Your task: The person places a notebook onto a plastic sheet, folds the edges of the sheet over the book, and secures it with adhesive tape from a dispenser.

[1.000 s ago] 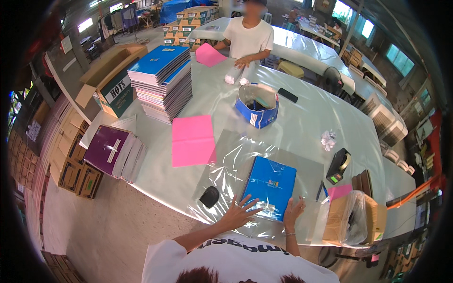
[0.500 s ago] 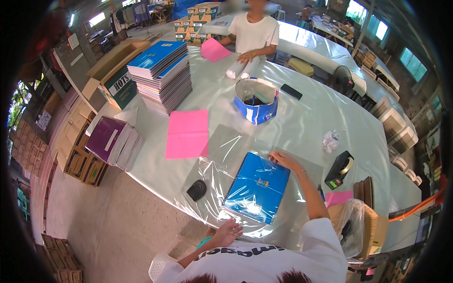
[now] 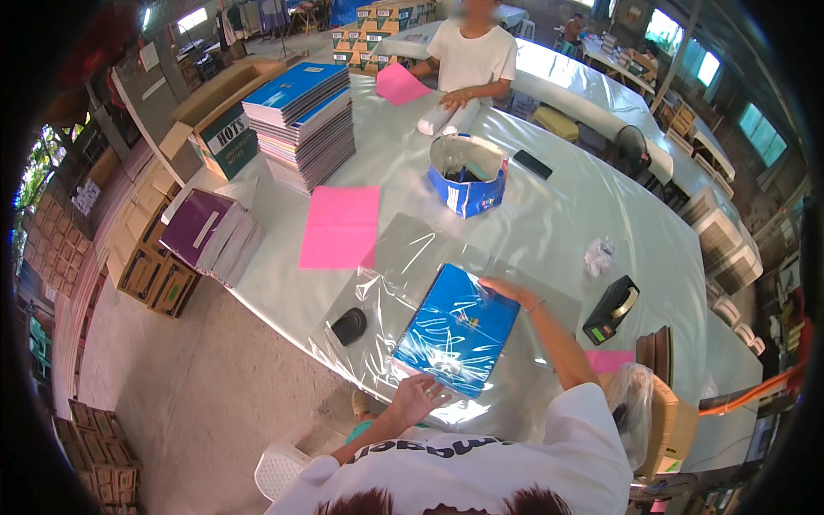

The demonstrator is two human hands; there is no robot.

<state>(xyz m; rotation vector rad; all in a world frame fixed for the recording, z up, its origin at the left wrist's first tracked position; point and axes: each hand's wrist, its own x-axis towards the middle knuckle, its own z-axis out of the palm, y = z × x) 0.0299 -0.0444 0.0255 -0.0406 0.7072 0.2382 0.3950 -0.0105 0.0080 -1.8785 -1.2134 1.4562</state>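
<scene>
A blue notebook with a spiral binding lies at a slant in front of me, under shiny clear plastic film. The film sheet spreads out flat around it. My right hand rests at the notebook's far right corner, its fingers stretched along the edge. At the near edge, my left hand has its fingers apart, touching the film or the notebook's border. A small black object sits on the film left of the notebook.
Beyond lie a pink sheet, a notebook stack, purple-covered books and a blue-and-white container. To the right are crumpled paper, a tape dispenser and a cardboard box. Another person is across the table.
My left hand has come up to the notebook's near edge. My right hand stays by the far right corner, its fingers now flatter. The whole view has shifted slightly.
</scene>
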